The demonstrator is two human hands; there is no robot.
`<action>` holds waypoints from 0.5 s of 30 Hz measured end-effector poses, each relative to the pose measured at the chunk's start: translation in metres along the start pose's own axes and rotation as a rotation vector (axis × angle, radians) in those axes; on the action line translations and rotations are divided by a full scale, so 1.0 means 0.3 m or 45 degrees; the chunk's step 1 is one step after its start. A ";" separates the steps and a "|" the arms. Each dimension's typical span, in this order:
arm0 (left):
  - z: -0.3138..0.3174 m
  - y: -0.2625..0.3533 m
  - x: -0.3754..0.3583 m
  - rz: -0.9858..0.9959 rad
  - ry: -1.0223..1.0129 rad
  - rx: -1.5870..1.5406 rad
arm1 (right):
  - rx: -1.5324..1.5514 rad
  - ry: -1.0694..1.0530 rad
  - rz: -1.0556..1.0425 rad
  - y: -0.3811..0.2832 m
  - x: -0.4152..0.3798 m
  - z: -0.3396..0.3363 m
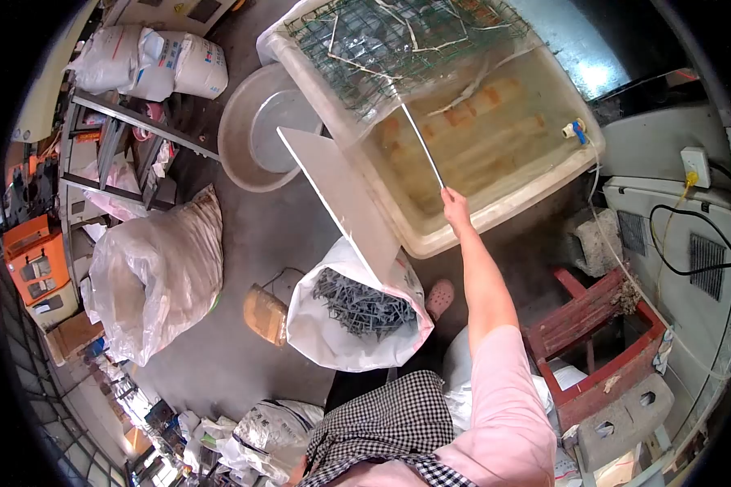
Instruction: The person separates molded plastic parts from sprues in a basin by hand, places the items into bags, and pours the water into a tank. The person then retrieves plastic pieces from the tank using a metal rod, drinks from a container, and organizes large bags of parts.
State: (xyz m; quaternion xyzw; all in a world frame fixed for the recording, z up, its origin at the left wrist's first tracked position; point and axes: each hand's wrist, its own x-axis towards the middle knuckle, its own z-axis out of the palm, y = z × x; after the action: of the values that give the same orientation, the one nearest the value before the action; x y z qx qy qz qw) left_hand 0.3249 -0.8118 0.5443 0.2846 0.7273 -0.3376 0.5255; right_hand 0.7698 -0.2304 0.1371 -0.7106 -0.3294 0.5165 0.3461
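My right hand (456,209) is closed around the near end of a thin silver rod (421,138). The arm is stretched out over the rim of a large pale tub (495,213) that holds cloudy yellowish water. The rod's far end meets the edge of a green wire mesh (382,49), which lies across the far part of the tub with clear plastic and pale strips on it. My left hand does not show; only a bit of skin appears beside the checked apron (390,422). In front of me stands a white sack (325,341) with grey plastic-looking pieces (361,304) inside.
A pale board (341,203) leans between sack and tub. Left of it are a round basin (235,138), a metal frame (142,122) and a plastic bag (158,268). A red frame (601,373) and a concrete block (625,418) are at right. A blue-handled tap (577,131) sits on the tub.
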 end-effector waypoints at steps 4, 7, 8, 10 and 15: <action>-0.013 -0.016 -0.009 -0.010 -0.023 0.019 | -0.059 0.001 -0.039 -0.016 -0.044 -0.034; -0.019 -0.032 0.018 0.004 -0.032 0.039 | -0.200 0.045 -0.125 -0.040 -0.207 -0.115; -0.037 -0.007 0.020 -0.038 -0.039 0.064 | -0.228 0.081 -0.250 0.011 -0.281 -0.147; -0.091 0.060 0.017 -0.130 -0.085 0.165 | -0.311 0.052 -0.019 0.009 -0.493 -0.249; -0.150 0.088 0.048 0.089 0.080 0.175 | -0.843 0.080 0.332 0.070 -1.045 -0.483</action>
State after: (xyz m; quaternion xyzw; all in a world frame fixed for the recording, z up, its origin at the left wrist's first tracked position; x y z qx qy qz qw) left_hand 0.3152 -0.7594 0.5355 0.3557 0.7081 -0.3589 0.4932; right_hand 0.8332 -0.5225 0.3113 -0.8359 -0.3747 0.3993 0.0382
